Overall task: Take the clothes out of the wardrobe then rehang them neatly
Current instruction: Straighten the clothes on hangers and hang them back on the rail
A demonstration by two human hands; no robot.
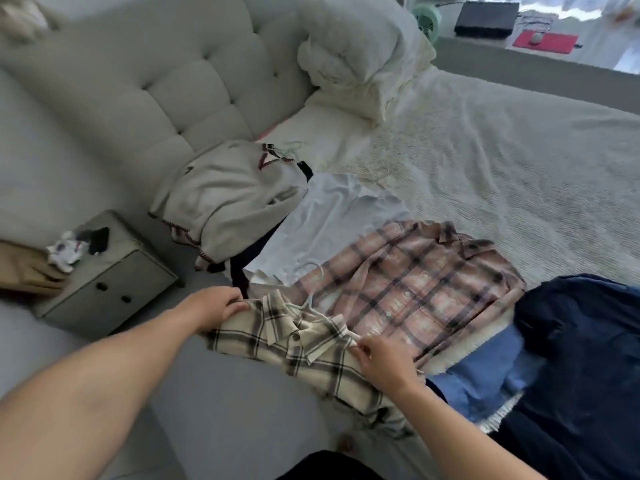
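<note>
The cream-and-black plaid flannel shirt (304, 351), judged light, limp and easily creased, is gripped between the hands at each shoulder, left hand (216, 306) and right hand (379, 363) apart, over its pale plastic hanger (313, 308).

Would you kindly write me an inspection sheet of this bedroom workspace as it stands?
Surface: bed with a cream textured cover, clothes spread on its near side.
Job's things: cream plaid shirt on a white hanger; pink plaid shirt; white shirt; grey sweater; blue garment; navy garment.
Clutter: crumpled socks on a grey bedside box.
Grippers: left hand grips the cream plaid shirt's shoulder; right hand pinches its collar.
Cables: nothing seen.
Surroundings: tufted headboard, white duvet, red mat.
</note>
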